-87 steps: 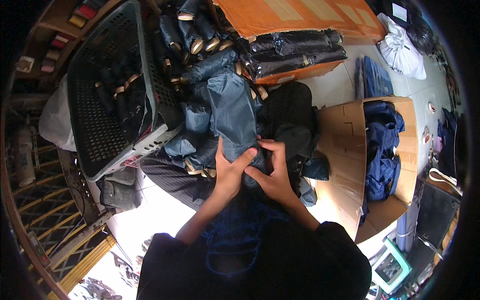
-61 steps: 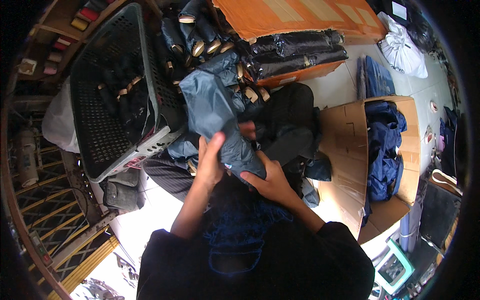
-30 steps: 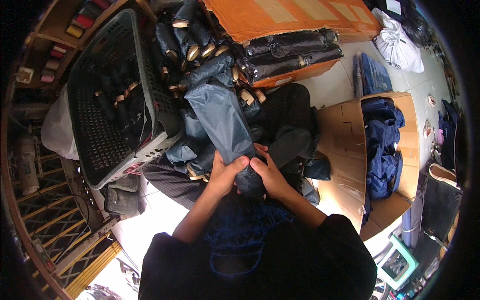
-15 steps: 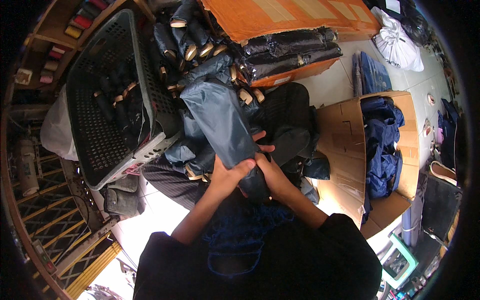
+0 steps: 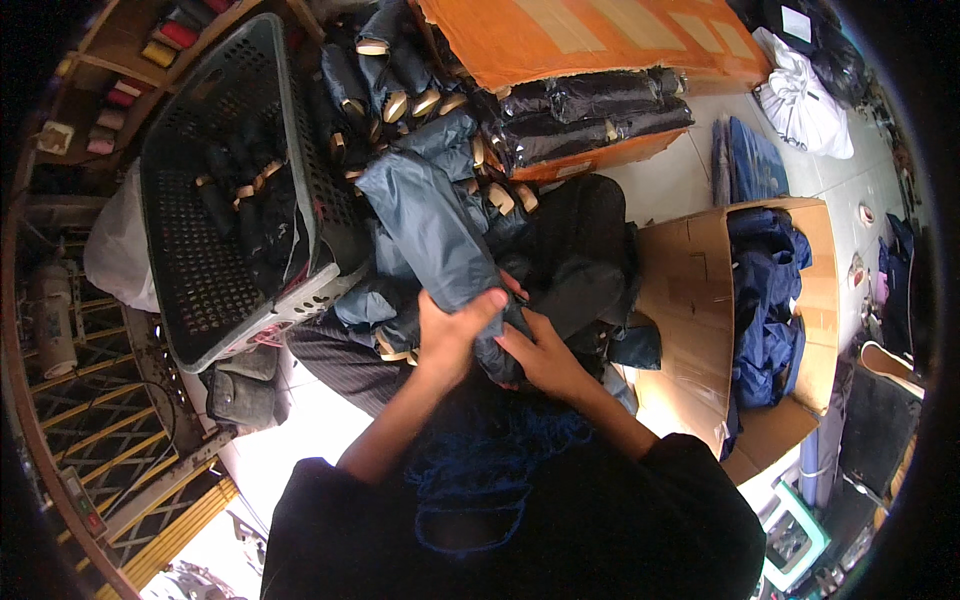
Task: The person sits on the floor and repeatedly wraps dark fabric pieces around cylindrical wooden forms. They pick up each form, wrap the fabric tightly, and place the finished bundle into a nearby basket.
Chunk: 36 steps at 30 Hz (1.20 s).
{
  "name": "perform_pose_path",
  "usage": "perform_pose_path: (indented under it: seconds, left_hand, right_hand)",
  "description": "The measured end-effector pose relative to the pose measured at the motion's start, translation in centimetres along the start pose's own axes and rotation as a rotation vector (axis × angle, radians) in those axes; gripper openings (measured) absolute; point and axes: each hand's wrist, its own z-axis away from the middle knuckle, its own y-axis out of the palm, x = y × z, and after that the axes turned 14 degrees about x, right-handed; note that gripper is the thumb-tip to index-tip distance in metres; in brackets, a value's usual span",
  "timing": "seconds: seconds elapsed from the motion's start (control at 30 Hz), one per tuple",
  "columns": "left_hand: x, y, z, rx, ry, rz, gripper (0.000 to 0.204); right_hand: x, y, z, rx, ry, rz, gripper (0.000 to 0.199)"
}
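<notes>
A long slate-blue fabric sleeve stretches away from me, its far end over the pile. My left hand is closed around its near part, thumb on top. At this near end, a darker fabric bundle shows between my palms; how it joins the sleeve is hidden by my fingers. My right hand grips this bundle from the right, thumb pointing at the left hand. Just beyond lies a heap of dark, rolled, umbrella-like bundles with tan ends.
On the left, a dark perforated plastic basket tilts over, similar bundles inside. An orange-brown carton with plastic-wrapped dark packs stands at the back. To the right is a cardboard box of navy fabric. Thread spools fill a shelf.
My left hand's thumb has moved slightly up along the sleeve. The right hand has shifted a little, and less of the dark bundle shows below the hands. The view has moved slightly.
</notes>
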Motion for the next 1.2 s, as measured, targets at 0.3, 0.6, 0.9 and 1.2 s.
perform_pose_path:
  seconds: [0.3, 0.6, 0.9, 1.2]
  left_hand:
    - [-1.1, -0.5, 0.3, 0.024, 0.087, 0.052, 0.036]
    - [0.6, 0.4, 0.4, -0.045, 0.04, -0.24, 0.017]
    - [0.3, 0.7, -0.4, 0.028, 0.08, -0.005, 0.023]
    - [1.3, 1.5, 1.0, -0.076, -0.039, -0.19, 0.02]
  right_hand:
    - [0.4, -0.8, -0.9, 0.125, -0.012, -0.258, 0.056]
    - [0.2, 2.2, -0.9, -0.357, 0.24, -0.641, 0.057]
    - [-0.3, 1.1, 0.6, -0.124, 0.128, -0.525, 0.05]
    - [1.8, 1.2, 0.2, -0.241, 0.301, -0.441, 0.051]
